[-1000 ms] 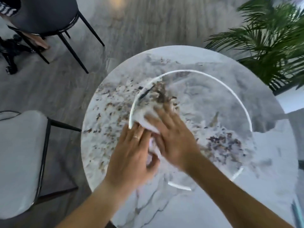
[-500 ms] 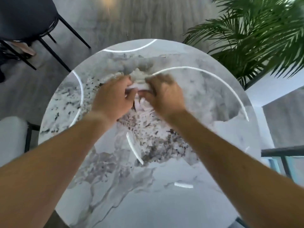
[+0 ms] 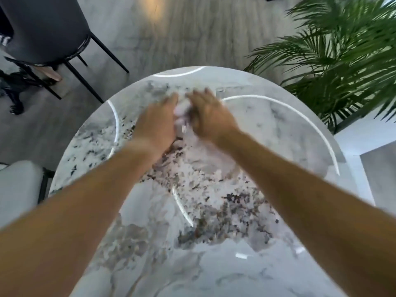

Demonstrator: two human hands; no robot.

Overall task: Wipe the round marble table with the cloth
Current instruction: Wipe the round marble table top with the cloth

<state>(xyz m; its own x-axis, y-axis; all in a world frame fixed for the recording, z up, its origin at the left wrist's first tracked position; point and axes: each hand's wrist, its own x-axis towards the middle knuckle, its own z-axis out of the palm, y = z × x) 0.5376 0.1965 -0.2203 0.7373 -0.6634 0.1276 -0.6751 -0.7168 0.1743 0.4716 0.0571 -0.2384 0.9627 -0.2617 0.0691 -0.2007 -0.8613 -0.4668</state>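
The round marble table [image 3: 214, 243] fills the middle of the view, white with grey and brown veining. A small white cloth [image 3: 182, 113] lies bunched on its far half, mostly covered by both hands. My left hand [image 3: 157, 123] presses on the cloth from the left, and my right hand [image 3: 209, 117] presses on it from the right, fingers pointing away from me. Both hands are blurred by motion. Both forearms stretch across the tabletop.
A dark chair [image 3: 42, 28] with thin black legs stands on the floor at the far left. A light-seated chair [image 3: 19, 187] is tucked at the table's left edge. A leafy palm plant [image 3: 342, 61] stands at the far right beside a white ledge [image 3: 368, 138].
Both hands pushed the cloth from the near-left part of the table to its far side, with the arms stretching out. My view shifted along with them.
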